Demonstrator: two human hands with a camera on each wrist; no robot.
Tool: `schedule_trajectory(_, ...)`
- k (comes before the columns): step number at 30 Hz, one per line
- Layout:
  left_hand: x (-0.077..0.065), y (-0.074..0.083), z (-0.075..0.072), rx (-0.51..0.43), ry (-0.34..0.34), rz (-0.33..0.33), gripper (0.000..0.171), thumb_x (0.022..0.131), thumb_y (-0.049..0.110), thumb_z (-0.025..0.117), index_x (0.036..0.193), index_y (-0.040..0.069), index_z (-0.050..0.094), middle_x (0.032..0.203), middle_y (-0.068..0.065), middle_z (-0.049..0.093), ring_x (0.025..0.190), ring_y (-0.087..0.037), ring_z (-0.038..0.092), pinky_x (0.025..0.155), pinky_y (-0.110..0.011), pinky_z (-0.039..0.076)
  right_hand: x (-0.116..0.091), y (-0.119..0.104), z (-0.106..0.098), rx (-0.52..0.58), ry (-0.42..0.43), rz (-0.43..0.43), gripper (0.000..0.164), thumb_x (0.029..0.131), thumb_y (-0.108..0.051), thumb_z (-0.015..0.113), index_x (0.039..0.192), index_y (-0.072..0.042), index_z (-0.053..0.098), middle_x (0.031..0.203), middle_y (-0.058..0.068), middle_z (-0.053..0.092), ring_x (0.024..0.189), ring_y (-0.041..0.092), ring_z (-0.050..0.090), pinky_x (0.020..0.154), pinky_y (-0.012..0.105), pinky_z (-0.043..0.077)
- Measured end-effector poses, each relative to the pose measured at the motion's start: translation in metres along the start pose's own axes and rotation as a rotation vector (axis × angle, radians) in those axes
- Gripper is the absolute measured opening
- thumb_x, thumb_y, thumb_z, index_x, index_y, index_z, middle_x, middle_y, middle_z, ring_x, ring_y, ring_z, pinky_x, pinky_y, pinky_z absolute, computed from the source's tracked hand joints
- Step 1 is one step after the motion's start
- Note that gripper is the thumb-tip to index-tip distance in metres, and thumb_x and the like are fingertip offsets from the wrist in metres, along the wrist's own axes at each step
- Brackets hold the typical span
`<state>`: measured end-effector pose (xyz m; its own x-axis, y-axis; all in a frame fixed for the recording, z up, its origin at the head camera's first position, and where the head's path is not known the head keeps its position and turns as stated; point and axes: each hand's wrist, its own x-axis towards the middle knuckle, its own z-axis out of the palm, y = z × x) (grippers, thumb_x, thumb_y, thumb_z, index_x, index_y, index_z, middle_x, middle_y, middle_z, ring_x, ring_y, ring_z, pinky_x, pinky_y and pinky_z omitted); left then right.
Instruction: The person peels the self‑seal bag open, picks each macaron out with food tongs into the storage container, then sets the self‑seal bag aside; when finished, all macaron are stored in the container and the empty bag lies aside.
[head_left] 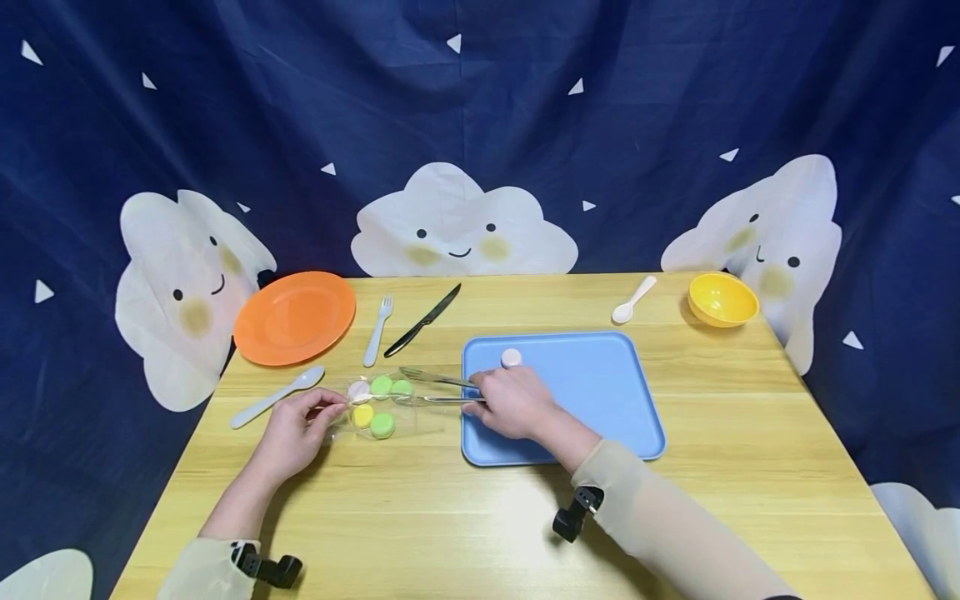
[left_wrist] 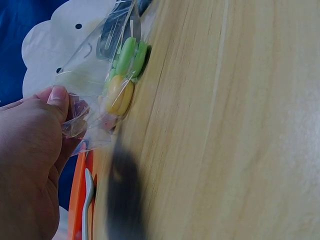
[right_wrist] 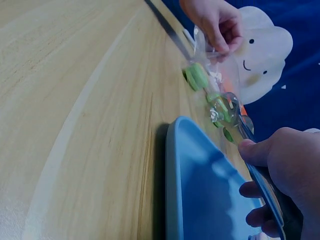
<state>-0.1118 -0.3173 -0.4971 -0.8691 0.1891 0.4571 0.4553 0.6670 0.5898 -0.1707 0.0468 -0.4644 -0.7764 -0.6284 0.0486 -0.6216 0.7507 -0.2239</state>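
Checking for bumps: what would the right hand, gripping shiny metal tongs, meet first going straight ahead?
The tongs would likely meet the nearest round green macaron in the clear plastic bag first, though exact depth is unclear.

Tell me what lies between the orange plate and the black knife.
In the head view, a pale fork lies between the orange plate and the black knife.

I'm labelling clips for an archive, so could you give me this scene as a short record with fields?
Left hand: fingers pinch the clear bag
Right hand: holds metal tongs, tips at the bag
Bag contents: three green macarons, a yellow one, a pale one
Blue tray: one pinkish-white macaron near its far edge
Tableware, left: orange plate, bluish spoon, fork, black knife
Tableware, far right: whitish spoon, yellow bowl
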Motion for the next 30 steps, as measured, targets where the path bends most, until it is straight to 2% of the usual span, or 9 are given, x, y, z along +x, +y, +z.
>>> schedule_trajectory(7,0.0,0.002,-0.001,0.003,0.0,-0.004,0.022,0.088,-0.013,0.079,0.094,0.008,0.076,0.091,-0.001,0.076,0.083,-0.014,0.07,0.073,-0.01,0.053,0.0,-0.001,0.0,0.02,-0.004,-0.019,0.03,0.103,-0.048,0.069,0.09,-0.021,0.066,0.068,-0.009,0.052,0.056,0.014,0.049,0.049,0.037,0.04)
schedule_trajectory(15,-0.002,0.003,-0.002,0.013,-0.006,-0.014,0.019,0.09,-0.009,0.079,0.097,0.009,0.077,0.092,0.0,0.076,0.084,-0.016,0.07,0.076,-0.01,0.053,-0.008,0.005,-0.005,0.032,-0.01,-0.04,0.028,0.103,-0.048,0.068,0.096,-0.021,0.068,0.07,-0.01,0.054,0.059,0.013,0.049,0.052,0.034,0.042)
schedule_trajectory(19,-0.003,0.003,-0.001,0.023,-0.015,-0.027,0.018,0.091,-0.008,0.079,0.097,0.009,0.076,0.092,0.001,0.075,0.085,-0.015,0.07,0.077,-0.01,0.053,-0.017,0.011,-0.012,0.037,0.0,-0.057,0.026,0.103,-0.046,0.07,0.099,-0.02,0.069,0.07,-0.01,0.054,0.059,0.013,0.049,0.052,0.035,0.043)
schedule_trajectory(26,-0.003,0.004,-0.002,0.043,-0.023,-0.034,0.017,0.091,-0.008,0.079,0.098,0.008,0.077,0.093,0.0,0.076,0.089,-0.015,0.071,0.079,-0.009,0.053,-0.038,0.027,-0.024,0.053,0.025,-0.049,0.026,0.102,-0.043,0.072,0.09,-0.022,0.062,0.067,-0.009,0.051,0.058,0.015,0.048,0.052,0.035,0.041)
schedule_trajectory(30,-0.003,0.004,-0.001,0.043,-0.016,-0.02,0.018,0.09,-0.009,0.079,0.098,0.007,0.078,0.092,0.0,0.077,0.088,-0.015,0.072,0.079,-0.008,0.053,-0.05,0.038,-0.031,0.05,0.056,-0.032,0.024,0.102,-0.042,0.072,0.096,-0.019,0.069,0.072,-0.007,0.059,0.062,0.015,0.053,0.055,0.036,0.045)
